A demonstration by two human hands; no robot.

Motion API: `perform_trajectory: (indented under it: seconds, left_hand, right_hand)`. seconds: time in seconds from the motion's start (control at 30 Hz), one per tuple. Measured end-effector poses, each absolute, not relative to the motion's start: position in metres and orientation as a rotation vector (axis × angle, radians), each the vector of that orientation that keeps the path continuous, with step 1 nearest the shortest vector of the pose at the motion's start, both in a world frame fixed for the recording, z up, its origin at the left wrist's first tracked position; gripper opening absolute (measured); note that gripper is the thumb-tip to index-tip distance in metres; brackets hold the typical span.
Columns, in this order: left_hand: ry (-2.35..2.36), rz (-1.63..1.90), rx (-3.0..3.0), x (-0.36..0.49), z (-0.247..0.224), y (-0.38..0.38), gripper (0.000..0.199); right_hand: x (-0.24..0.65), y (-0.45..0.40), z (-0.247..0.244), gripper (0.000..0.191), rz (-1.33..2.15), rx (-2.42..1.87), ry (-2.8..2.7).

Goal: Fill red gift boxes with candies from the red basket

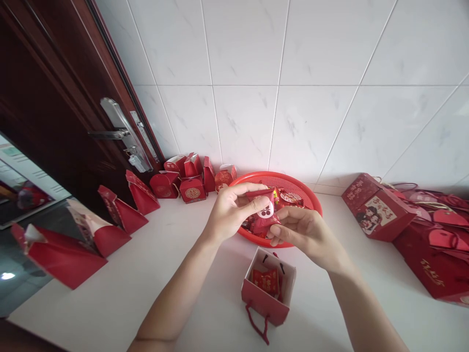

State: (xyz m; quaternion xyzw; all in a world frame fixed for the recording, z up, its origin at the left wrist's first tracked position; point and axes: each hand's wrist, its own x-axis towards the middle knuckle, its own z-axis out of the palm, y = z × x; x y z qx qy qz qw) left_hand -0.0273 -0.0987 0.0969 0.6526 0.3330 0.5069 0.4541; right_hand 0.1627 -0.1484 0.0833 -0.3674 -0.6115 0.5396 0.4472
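Note:
My left hand (234, 210) grips a red candy packet (263, 209) with a white round mark, its thumb across the front. At the packet's lower right corner, the fingers of my right hand (300, 230) pinch its edge. Both hands are above a red plastic basket (315, 200) that holds several wrapped sweets (291, 197). Nearer to me stands a small open gift box (269, 310) with a dark red cord handle. Inside it lies a red packet (266, 281) with gold print.
Several small red boxes (193, 189) stand against the tiled wall (245, 127). Tall red boxes (113, 210) line the left edge of the white table (183, 244). More red gift boxes (381, 210) are piled at the right. A dark door (66, 83) with a metal handle is at the left.

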Motion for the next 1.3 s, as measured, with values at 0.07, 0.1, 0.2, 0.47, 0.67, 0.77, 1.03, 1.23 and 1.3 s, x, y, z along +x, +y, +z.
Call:
perform_trajectory:
  seconds: [0.07, 0.1, 0.2, 0.47, 0.67, 0.77, 1.03, 1.23, 1.3]
  left_hand:
    - [0.825, 1.261, 1.632, -0.0266, 0.0961, -0.0993, 0.039]
    - [0.826, 1.267, 1.645, -0.0261, 0.0959, -0.0998, 0.039]
    - [0.829, 1.289, 1.669, -0.0251, 0.0968, -0.1016, 0.038]
    - [0.739, 1.195, 1.528, -0.0291, 0.0992, -0.1011, 0.049]
    - [0.684, 1.171, 1.574, -0.0291, 0.0993, -0.1018, 0.037]
    - [0.681, 1.185, 1.593, -0.0280, 0.1013, -0.1040, 0.034]
    - [0.744, 1.141, 1.659, -0.0274, 0.1000, -0.1066, 0.034]
    - [0.762, 1.160, 1.713, -0.0284, 0.0980, -0.1045, 0.025]
    - [0.756, 1.170, 1.717, -0.0289, 0.0964, -0.1028, 0.027]
  right_hand:
    - [0.1612, -0.1483, 0.0830, 0.033, 1.327, -0.907, -1.515]
    - [0.1605, -0.1482, 0.0830, 0.033, 1.326, -0.902, -1.511]
    - [0.1598, -0.1478, 0.0833, 0.031, 1.325, -0.882, -1.503]
    - [0.1624, -0.1453, 0.0845, 0.030, 1.360, -0.855, -1.459]
    - [0.1625, -0.1438, 0.0841, 0.029, 1.342, -0.854, -1.439]
    - [0.1626, -0.1440, 0.0841, 0.030, 1.329, -0.860, -1.442]
    - [0.1622, -0.1440, 0.0824, 0.033, 1.296, -0.879, -1.458]
    - [0.1618, -0.1426, 0.0785, 0.032, 1.282, -0.892, -1.465]
    - [0.1616, -0.1424, 0.0788, 0.032, 1.264, -0.914, -1.478]
